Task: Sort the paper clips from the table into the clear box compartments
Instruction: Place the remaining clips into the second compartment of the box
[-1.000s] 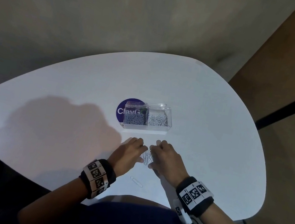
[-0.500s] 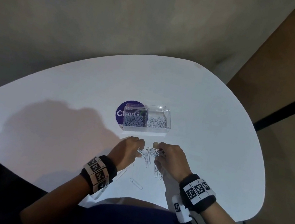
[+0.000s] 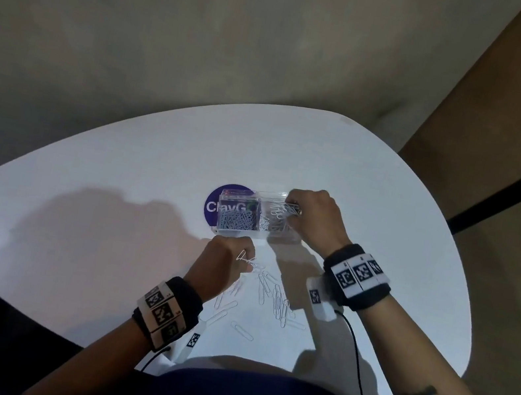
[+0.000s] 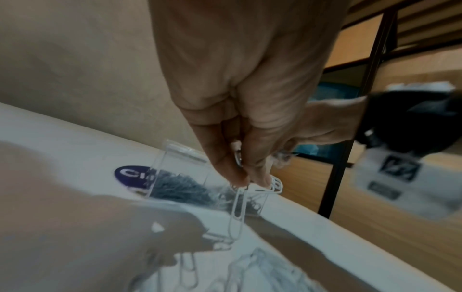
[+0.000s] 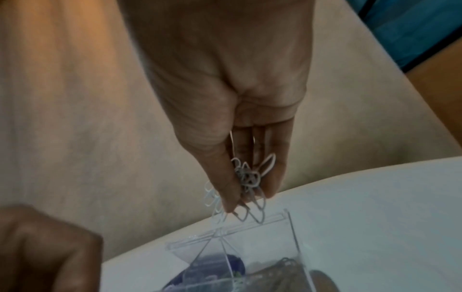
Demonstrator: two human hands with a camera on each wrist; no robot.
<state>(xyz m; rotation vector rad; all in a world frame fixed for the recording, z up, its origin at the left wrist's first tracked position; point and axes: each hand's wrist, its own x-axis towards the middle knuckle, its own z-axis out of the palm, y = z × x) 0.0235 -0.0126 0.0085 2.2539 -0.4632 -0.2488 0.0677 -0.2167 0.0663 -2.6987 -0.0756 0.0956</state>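
A clear two-compartment box stands mid-table, each compartment holding silver clips. My right hand hovers over the right compartment and pinches a bunch of paper clips. My left hand is just in front of the box and pinches a few paper clips, one dangling. Several loose clips lie scattered on the white table between my wrists.
A purple round sticker lies under the box's left end. The table's near edge runs by my lap. A cable trails from my right wrist band. Beyond the table are a beige wall and a dark frame.
Both hands were gathering clips together near the front edge. My right hand has lifted forward with a bunch to over the right compartment. My left hand has raised a few clips off the pile.
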